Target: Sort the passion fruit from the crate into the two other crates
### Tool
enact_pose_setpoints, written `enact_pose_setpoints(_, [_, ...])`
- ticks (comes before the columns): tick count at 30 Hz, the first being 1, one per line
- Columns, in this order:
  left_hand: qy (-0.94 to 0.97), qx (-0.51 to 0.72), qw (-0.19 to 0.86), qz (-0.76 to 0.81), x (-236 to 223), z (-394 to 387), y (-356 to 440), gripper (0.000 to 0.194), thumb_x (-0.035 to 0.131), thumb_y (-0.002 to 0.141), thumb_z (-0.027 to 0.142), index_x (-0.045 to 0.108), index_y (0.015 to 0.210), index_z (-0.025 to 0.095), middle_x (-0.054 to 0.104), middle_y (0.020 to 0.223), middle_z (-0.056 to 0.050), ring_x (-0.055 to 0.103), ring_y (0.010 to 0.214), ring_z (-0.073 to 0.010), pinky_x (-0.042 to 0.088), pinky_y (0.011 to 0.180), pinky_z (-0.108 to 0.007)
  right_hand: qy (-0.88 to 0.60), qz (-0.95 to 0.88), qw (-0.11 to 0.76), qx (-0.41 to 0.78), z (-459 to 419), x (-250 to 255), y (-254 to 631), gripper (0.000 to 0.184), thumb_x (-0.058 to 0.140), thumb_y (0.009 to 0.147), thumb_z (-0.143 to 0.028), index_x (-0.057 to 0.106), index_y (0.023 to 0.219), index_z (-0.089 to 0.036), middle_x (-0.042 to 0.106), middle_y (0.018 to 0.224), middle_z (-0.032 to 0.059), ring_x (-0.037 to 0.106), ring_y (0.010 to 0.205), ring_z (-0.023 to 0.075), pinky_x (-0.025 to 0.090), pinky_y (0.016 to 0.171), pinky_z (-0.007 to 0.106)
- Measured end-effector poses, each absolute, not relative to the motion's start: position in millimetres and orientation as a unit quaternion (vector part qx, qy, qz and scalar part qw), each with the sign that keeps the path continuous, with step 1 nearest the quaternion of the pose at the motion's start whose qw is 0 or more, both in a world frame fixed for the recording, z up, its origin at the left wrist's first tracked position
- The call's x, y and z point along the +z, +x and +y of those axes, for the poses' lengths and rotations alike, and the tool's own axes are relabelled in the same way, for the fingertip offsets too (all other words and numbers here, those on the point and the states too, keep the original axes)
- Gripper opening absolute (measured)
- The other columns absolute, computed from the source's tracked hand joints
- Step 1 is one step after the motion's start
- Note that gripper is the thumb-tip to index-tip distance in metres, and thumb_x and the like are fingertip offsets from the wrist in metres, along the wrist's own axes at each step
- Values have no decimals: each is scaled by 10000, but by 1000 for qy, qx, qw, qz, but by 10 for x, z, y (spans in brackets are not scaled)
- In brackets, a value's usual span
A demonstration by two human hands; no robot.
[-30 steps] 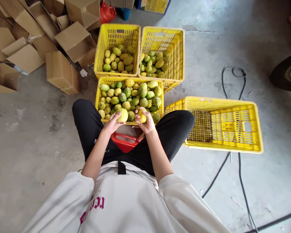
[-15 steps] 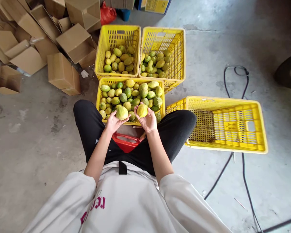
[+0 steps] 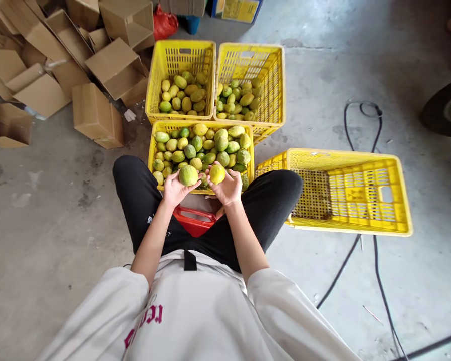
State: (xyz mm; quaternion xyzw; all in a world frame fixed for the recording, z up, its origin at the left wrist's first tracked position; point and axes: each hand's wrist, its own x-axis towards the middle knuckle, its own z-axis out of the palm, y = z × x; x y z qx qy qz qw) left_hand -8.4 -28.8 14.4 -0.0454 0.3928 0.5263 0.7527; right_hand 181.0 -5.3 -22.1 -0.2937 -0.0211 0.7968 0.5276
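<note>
My left hand cups a green-yellow fruit, palm up. My right hand holds a smaller yellow fruit the same way. Both hands hover over the near edge of a yellow crate heaped with green and yellow fruit, right in front of my knees. Behind it stand two more yellow crates, the left one and the right one, each partly filled with the same fruit.
An empty yellow crate lies tilted by my right knee. A red stool shows between my legs. Cardboard boxes pile up at the far left. A black cable runs over the concrete floor at right, near a tyre.
Both hands have turned palm up and lifted their fruits slightly, rolling them so that other sides show.
</note>
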Motion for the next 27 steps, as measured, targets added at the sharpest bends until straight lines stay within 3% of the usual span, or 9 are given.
enact_pose_setpoints(4, [-32,552,727,408,77,-287,-82,251,586,1024,266,718,1219,181,827,1146,-127,739,1345,-362,627,1092,-518,-278,-28,542,792,-56,-183,1813,330,678,919,-328,677,1245,-278,794,1082,51,774,1156,270,718,933,502])
enact_pose_setpoints(7, [-27,557,694,455,-15,-288,-83,128,690,996,278,721,1079,186,818,981,-76,798,1199,-316,627,1092,-485,-272,-11,525,806,-55,-218,1812,252,716,937,-326,664,1179,-281,762,986,6,772,907,165,732,779,320])
enact_pose_setpoints(10, [-9,536,704,466,-67,-297,-77,151,751,961,300,734,1054,181,796,890,-55,827,1054,-283,649,1013,-424,-270,17,500,822,-45,-272,1806,163,734,930,-292,655,1070,-264,725,920,-5,686,719,99,612,528,140])
enact_pose_setpoints(13, [16,523,719,458,-62,-298,-59,135,753,933,275,725,1034,188,801,909,-45,824,877,-227,646,817,-317,-281,30,500,819,-33,-306,1793,114,728,920,-244,642,995,-253,715,904,5,655,681,97,508,426,102])
enact_pose_setpoints(17, [5,518,734,439,4,-283,-50,211,645,995,350,731,1088,180,813,949,-86,790,766,-214,609,710,-300,-291,12,513,808,-41,-285,1784,129,723,932,-306,665,1031,-245,759,994,42,725,809,152,636,564,203])
enact_pose_setpoints(19, [-20,525,739,422,49,-276,-52,333,526,1047,374,736,1191,160,819,979,-121,815,866,-265,633,773,-355,-289,-5,524,801,-54,-246,1776,199,701,927,-343,688,1097,-242,787,1089,70,770,996,224,719,744,338])
enact_pose_setpoints(22, [-49,541,736,404,103,-267,-46,432,412,1080,302,707,1352,142,831,1074,-151,823,1032,-305,642,890,-414,-288,-29,542,789,-66,-182,1754,306,680,890,-300,706,1193,-262,801,1219,75,728,1294,297,695,1008,520])
enact_pose_setpoints(24, [-53,537,736,410,113,-261,-38,424,412,1097,292,701,1373,151,832,1068,-139,825,999,-285,640,872,-387,-286,-36,544,788,-67,-161,1747,328,687,886,-276,704,1213,-284,804,1215,54,727,1309,281,687,1034,510])
enact_pose_setpoints(27, [-35,516,741,429,88,-259,-36,388,462,1116,398,732,1272,166,800,915,-98,795,786,-231,621,729,-315,-271,-13,524,808,-64,-183,1770,207,709,911,-305,679,1114,-279,790,1025,9,789,985,188,725,833,339])
